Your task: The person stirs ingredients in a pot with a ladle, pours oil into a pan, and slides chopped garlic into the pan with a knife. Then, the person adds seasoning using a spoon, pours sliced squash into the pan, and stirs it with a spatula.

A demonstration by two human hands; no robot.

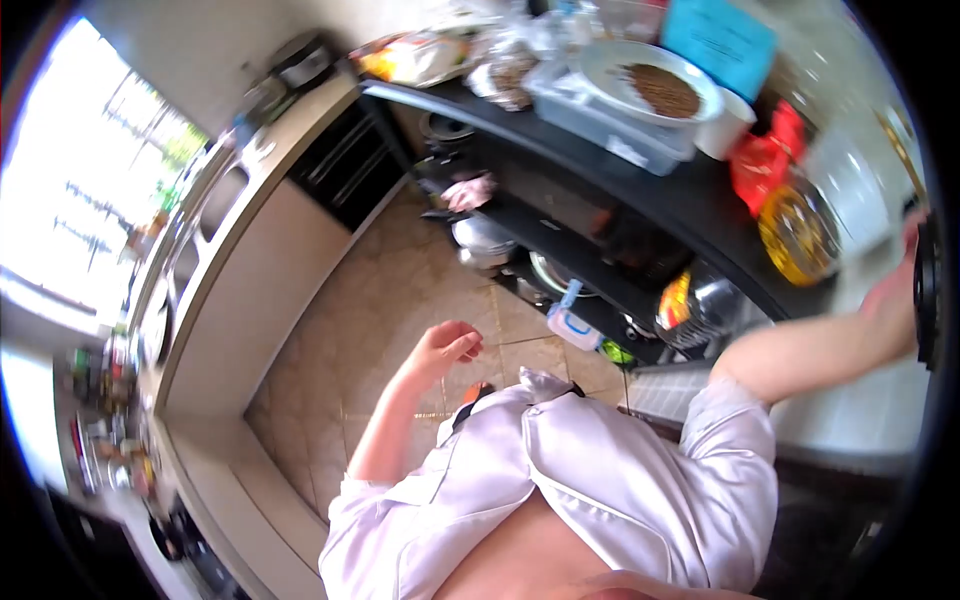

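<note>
My left hand (447, 350) hovers over the tiled floor in front of my body, its fingers loosely curled, thumb apart from the fingertips, and nothing visible in it. My right arm stretches out to the right edge of the view. There my right hand (893, 278) is blurred and partly cut off, beside a dark rounded object (928, 295) whose kind I cannot make out. A thin gold-brown rod (902, 155) slants down toward that hand; whether the fingers hold it is hidden. Nearby on the black shelf stands a bottle of yellow oil (790, 235).
The black shelf unit (640, 185) carries a plate of brown grains (600, 75) on a clear plastic box (610, 125), a red bag (768, 155) and a blue box (718, 45). Pots and a dark bottle fill its lower levels. A counter with sinks (222, 200) runs along the left.
</note>
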